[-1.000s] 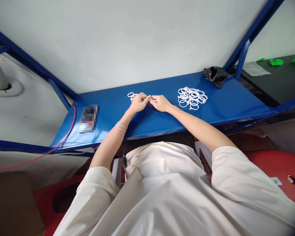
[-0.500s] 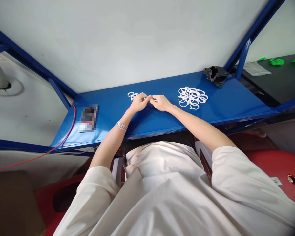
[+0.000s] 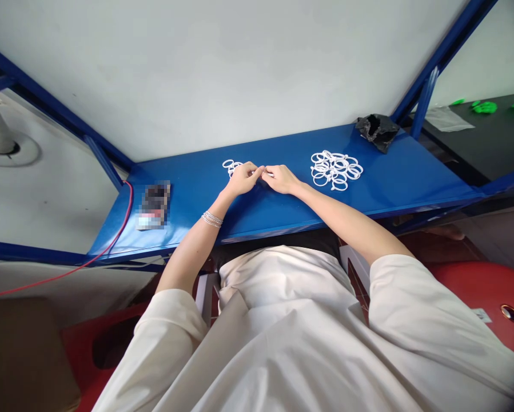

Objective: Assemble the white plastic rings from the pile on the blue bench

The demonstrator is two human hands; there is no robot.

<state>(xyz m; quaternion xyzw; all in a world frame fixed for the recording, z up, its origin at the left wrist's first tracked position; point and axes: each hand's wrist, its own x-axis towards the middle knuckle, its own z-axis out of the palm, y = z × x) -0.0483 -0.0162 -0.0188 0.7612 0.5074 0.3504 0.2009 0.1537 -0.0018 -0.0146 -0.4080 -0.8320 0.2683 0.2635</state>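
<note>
Taking the blue table point(image 3: 282, 213) as the landmark, a red cable point(image 3: 127, 217) runs over its left end, and beside the cable on the tabletop lies a blurred-out object point(image 3: 154, 207) whose kind cannot be told. Nearer the table's middle is a small group of white rings point(image 3: 228, 164), partly covered by the left hand point(image 3: 243, 179). That hand is closed to a narrow pinch, thumb against curled fingers, on a small white piece point(image 3: 270, 175) at the table's middle; most of the piece is hidden, so its shape cannot be told. The right hand point(image 3: 281, 179) meets it there, its fingers also drawn in narrowly on the same piece, the fingertips of both hands just beside each other; whether they touch cannot be told. Right of the table's middle, apart from the right hand, lies a larger pile of white rings point(image 3: 334, 169), overlapping one another. At the table's far right corner sits a crumpled black bag point(image 3: 381, 137), its mouth open. Beyond the table's right end, a dark surface point(image 3: 497, 137) carries a clear bag point(image 3: 447, 119) and bright green items point(image 3: 483, 107).
</note>
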